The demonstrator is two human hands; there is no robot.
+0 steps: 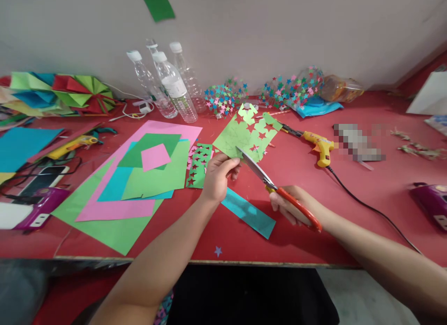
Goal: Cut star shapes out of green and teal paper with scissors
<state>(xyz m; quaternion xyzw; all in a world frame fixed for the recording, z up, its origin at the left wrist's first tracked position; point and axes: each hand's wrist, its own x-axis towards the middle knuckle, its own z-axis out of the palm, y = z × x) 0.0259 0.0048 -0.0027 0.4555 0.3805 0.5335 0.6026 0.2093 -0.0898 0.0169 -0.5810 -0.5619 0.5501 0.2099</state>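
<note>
My left hand pinches the lower edge of a light green paper between thumb and fingers. Star-shaped holes run through the paper's right part, and faint lines mark its left part. My right hand is closed round the orange-red handles of a pair of scissors. The blades point up and left, with their tips at the paper close to my left thumb. Below my hands lies a blue paper strip. A dark green sheet with star holes rests just left of my left hand.
Stacked coloured sheets lie at the left. Clear bottles and star-covered balls stand by the wall. A yellow glue gun with a black cable is at the right. One small star lies near the front edge.
</note>
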